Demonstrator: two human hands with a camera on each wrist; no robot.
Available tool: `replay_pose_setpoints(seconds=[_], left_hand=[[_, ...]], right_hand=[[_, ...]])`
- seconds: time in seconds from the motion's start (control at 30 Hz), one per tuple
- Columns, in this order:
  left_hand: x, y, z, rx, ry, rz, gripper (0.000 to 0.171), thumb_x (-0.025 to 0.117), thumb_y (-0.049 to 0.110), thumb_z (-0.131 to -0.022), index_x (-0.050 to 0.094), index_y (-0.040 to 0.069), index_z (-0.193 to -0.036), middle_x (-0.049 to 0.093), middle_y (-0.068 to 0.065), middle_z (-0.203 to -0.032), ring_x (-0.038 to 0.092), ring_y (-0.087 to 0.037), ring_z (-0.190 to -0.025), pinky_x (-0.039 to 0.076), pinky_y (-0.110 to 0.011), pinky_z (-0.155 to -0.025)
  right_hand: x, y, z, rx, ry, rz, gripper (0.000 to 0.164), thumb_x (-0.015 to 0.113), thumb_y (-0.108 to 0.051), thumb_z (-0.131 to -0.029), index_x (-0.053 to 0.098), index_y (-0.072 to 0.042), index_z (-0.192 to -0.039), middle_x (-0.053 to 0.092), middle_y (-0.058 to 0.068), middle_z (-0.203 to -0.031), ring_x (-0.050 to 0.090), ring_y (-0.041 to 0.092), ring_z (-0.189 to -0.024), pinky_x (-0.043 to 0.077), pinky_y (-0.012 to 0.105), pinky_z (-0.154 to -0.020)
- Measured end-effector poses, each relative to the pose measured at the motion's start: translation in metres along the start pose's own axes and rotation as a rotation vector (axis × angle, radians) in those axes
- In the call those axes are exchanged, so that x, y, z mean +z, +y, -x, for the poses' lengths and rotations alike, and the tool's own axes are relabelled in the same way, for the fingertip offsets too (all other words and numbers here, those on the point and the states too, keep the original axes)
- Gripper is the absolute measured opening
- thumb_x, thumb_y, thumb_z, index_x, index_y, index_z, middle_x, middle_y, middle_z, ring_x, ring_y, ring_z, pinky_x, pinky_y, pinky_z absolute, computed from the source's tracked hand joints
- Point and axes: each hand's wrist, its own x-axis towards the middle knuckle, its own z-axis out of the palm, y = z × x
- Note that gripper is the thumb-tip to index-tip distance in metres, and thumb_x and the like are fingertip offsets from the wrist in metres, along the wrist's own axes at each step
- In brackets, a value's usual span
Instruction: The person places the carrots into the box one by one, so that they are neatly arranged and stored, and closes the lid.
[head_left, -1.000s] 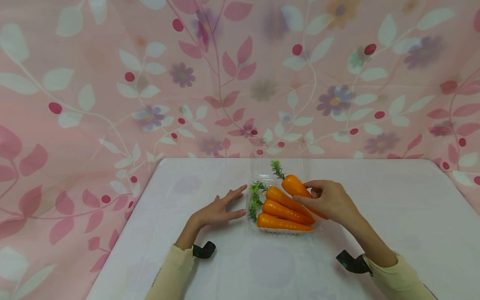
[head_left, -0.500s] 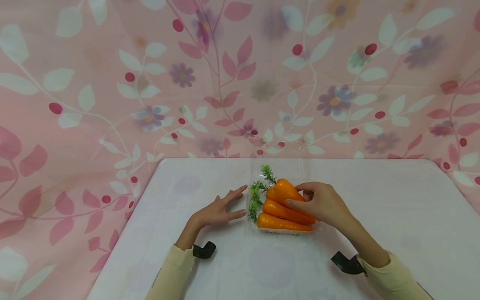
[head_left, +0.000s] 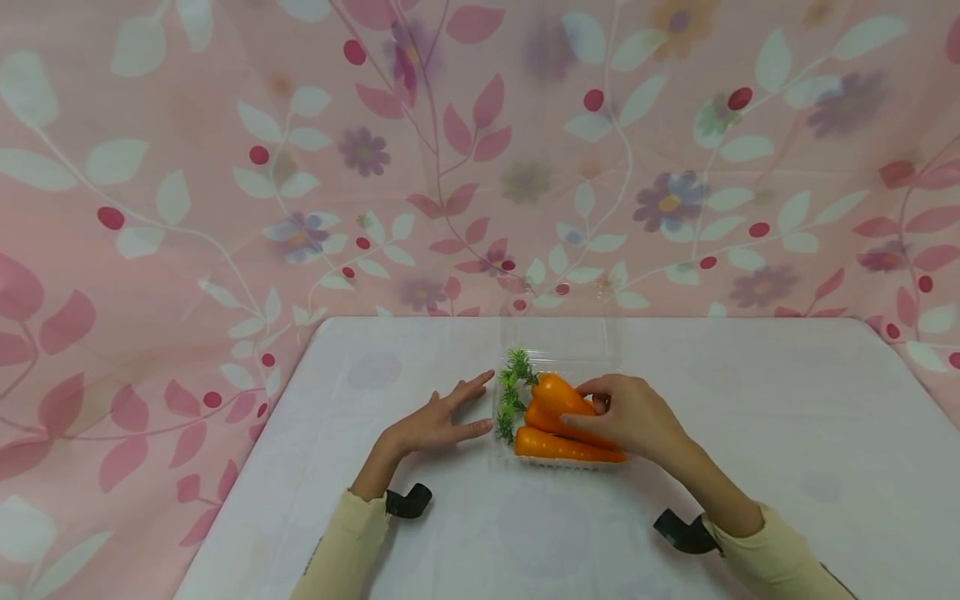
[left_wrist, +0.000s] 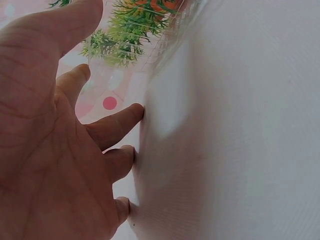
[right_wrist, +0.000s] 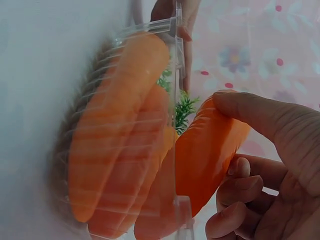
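Note:
My right hand (head_left: 633,417) pinches an orange carrot (right_wrist: 210,150) with green leaves between thumb and fingers. Its thicker end rises above the rim of a clear plastic box (head_left: 525,463), while the narrow end lies inside. Several other carrots (head_left: 566,446) fill the box side by side, their green tops (head_left: 512,408) towards the left wall. The held one partly covers those beneath it in the head view. My left hand (head_left: 435,423) is spread on the table at the box's left side, fingertips close to the wall; the left wrist view shows its palm (left_wrist: 55,135) holding nothing.
The box's clear lid (head_left: 562,337) stands open at the back. A white cloth covers the table (head_left: 420,542), and a pink floral curtain (head_left: 480,167) hangs behind its far edge. Black wrist mounts (head_left: 686,532) sit at both cuffs.
My right hand has moved left and towards me, bringing the held carrot over and down onto the others in the box. My left hand has stayed in place.

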Motion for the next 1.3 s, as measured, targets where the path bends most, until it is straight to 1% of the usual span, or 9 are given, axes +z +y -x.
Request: replay_pose_setpoints(seconds=[0.17,0.43,0.5,0.67,0.8,1.03,1.17,1.3], left_hand=[[0.000,0.001,0.001,0.002,0.002,-0.007,0.078,0.059,0.051,-0.096,0.015,0.034,-0.159,0.032,0.001,-0.158,0.002,-0.030,-0.150,-0.009,-0.067,-0.110],[-0.001,0.000,0.000,-0.007,-0.001,-0.010,0.078,0.059,0.051,-0.096,0.015,0.037,-0.158,0.033,0.002,-0.157,0.003,-0.030,-0.150,-0.009,-0.067,-0.110],[-0.001,0.000,0.000,-0.011,0.000,-0.010,0.078,0.059,0.052,-0.096,0.015,0.038,-0.158,0.033,0.002,-0.157,0.003,-0.030,-0.150,-0.009,-0.066,-0.110],[0.000,0.000,0.000,-0.014,0.001,-0.007,0.078,0.059,0.052,-0.095,0.015,0.038,-0.158,0.034,0.002,-0.157,0.004,-0.030,-0.150,-0.009,-0.066,-0.110],[0.000,0.000,0.000,-0.015,0.002,-0.001,0.078,0.059,0.052,-0.095,0.015,0.037,-0.158,0.034,0.001,-0.157,0.003,-0.030,-0.150,-0.009,-0.066,-0.110],[0.000,0.001,0.000,-0.019,0.003,-0.001,0.079,0.059,0.053,-0.095,0.015,0.036,-0.159,0.034,0.000,-0.157,0.003,-0.030,-0.150,-0.009,-0.066,-0.110],[0.000,0.001,0.000,-0.021,0.002,0.002,0.078,0.059,0.052,-0.095,0.015,0.038,-0.158,0.034,0.000,-0.157,0.003,-0.030,-0.150,-0.009,-0.066,-0.110],[0.000,0.002,0.000,-0.025,0.003,0.001,0.078,0.059,0.052,-0.095,0.016,0.038,-0.158,0.035,-0.001,-0.157,0.003,-0.030,-0.150,-0.009,-0.066,-0.110]], right_hand=[[0.004,0.001,0.000,-0.025,-0.020,0.010,0.047,0.084,-0.046,-0.076,0.076,-0.012,-0.107,0.048,-0.001,-0.065,0.044,0.016,-0.058,0.028,0.026,-0.049],[0.009,0.001,0.000,-0.049,-0.059,0.010,0.045,0.085,-0.041,-0.076,0.076,-0.010,-0.107,0.046,-0.003,-0.062,0.042,0.014,-0.055,0.028,0.025,-0.049],[0.011,0.001,0.000,-0.057,-0.063,0.021,0.042,0.085,-0.040,-0.075,0.077,-0.011,-0.105,0.046,-0.004,-0.061,0.041,0.013,-0.055,0.028,0.025,-0.050],[0.013,0.002,0.000,-0.077,-0.084,0.045,0.032,0.086,-0.040,-0.075,0.075,-0.016,-0.092,0.044,-0.004,-0.061,0.041,0.013,-0.055,0.027,0.025,-0.050],[0.015,0.002,0.000,-0.079,-0.097,0.049,0.030,0.086,-0.040,-0.075,0.073,-0.017,-0.089,0.044,-0.004,-0.061,0.041,0.013,-0.055,0.027,0.025,-0.050],[0.016,0.000,0.000,-0.078,-0.104,0.056,0.036,0.085,-0.041,-0.075,0.076,-0.015,-0.098,0.045,-0.003,-0.061,0.041,0.013,-0.055,0.027,0.025,-0.050],[0.016,0.000,0.000,-0.075,-0.102,0.073,0.038,0.085,-0.042,-0.075,0.077,-0.014,-0.099,0.045,-0.003,-0.060,0.041,0.013,-0.055,0.027,0.025,-0.050],[0.016,-0.001,0.000,-0.072,-0.107,0.078,0.041,0.085,-0.042,-0.075,0.077,-0.013,-0.102,0.045,-0.003,-0.060,0.041,0.013,-0.054,0.026,0.025,-0.050]])
